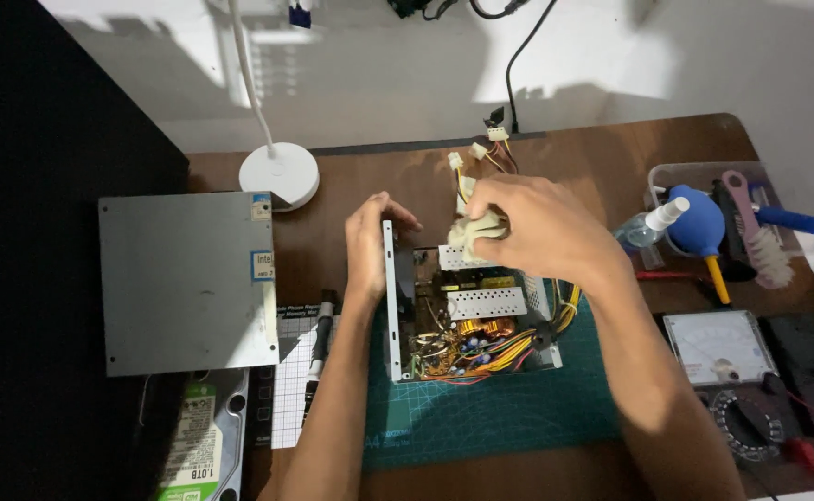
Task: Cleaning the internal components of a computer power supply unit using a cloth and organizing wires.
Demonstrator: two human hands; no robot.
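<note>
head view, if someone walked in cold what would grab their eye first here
First the opened power supply at the centre, on a green cutting mat, its wires and coils bare. The left hand grips its metal side wall while the right hand holds a bunch of pale cable connectors above it. Next, the grey metal cover on the left and the blue dust blower at the right.

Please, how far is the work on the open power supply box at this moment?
Done: the power supply box is open, its boards and coils bare; a grey metal cover lies to the left. In hand: the left hand steadies the box's side wall, and the right hand grips a bundle of white connectors above it. Left: the analog meter and blue air blower lie untouched.
</note>
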